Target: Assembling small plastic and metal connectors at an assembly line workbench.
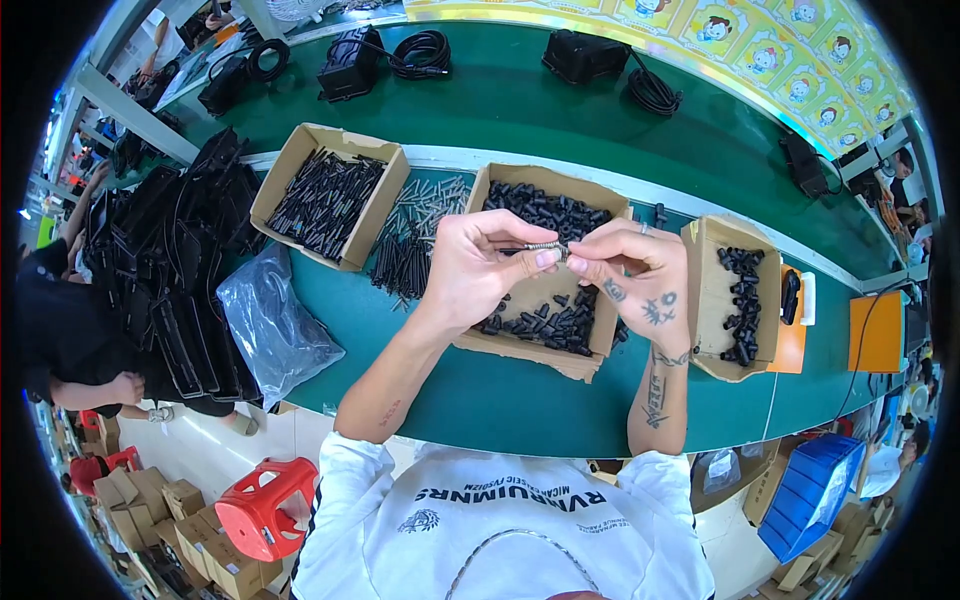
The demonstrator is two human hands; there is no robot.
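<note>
My left hand pinches a thin black rod with a small metal coil spring around it, between thumb and forefinger. My right hand meets it from the other side, its thumb and forefinger closed on the spring's end. Both hands are above an open cardboard box of small black plastic fittings. To its left lie a loose pile of metal springs and a heap of black rods. Another cardboard box farther left is filled with dark rods.
A third cardboard box at right holds black fittings. A clear plastic bag and stacked black casings are at left, near another person's hand. Black devices with coiled cables stand on the far green surface. A red stool is below.
</note>
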